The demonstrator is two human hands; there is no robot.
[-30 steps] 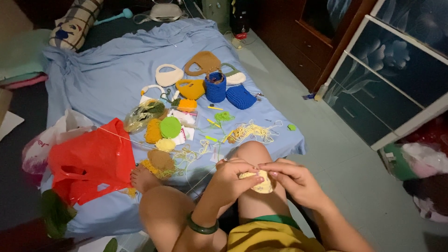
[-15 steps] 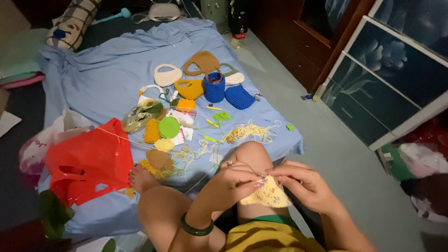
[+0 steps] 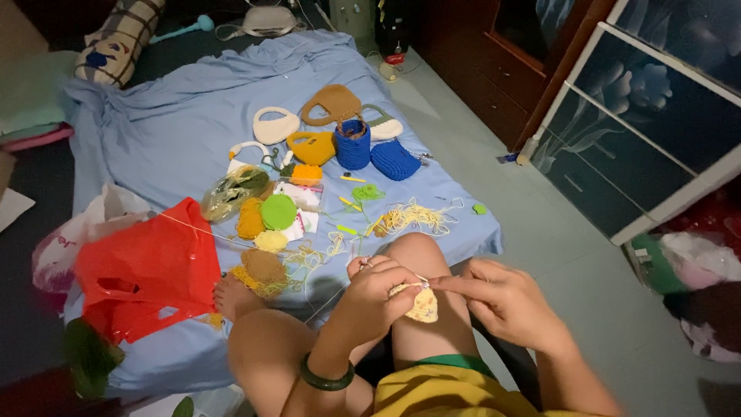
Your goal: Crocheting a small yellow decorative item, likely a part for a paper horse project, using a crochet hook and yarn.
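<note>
My left hand [image 3: 378, 289] and my right hand [image 3: 505, 301] meet over my right knee, both gripping a small pale yellow crochet piece [image 3: 421, 303]. A thin yellow yarn strand [image 3: 324, 303] runs from the piece down toward the loose yarn pile [image 3: 413, 216] on the blue sheet [image 3: 177, 131]. A green bangle [image 3: 328, 378] circles my left wrist. A crochet hook cannot be made out between my fingers.
Crocheted bags in white [image 3: 275, 125], brown [image 3: 332, 103], mustard [image 3: 312, 147] and blue [image 3: 353, 143] lie on the sheet, with round crochet pieces [image 3: 278, 211]. A red plastic bag [image 3: 143, 266] lies left by my foot [image 3: 235, 297]. Dark cabinets [image 3: 656, 100] stand right.
The crochet piece has shifted between my fingers, briefly hanging open and now held folded small at my left fingertips. My right hand has drawn slightly right.
</note>
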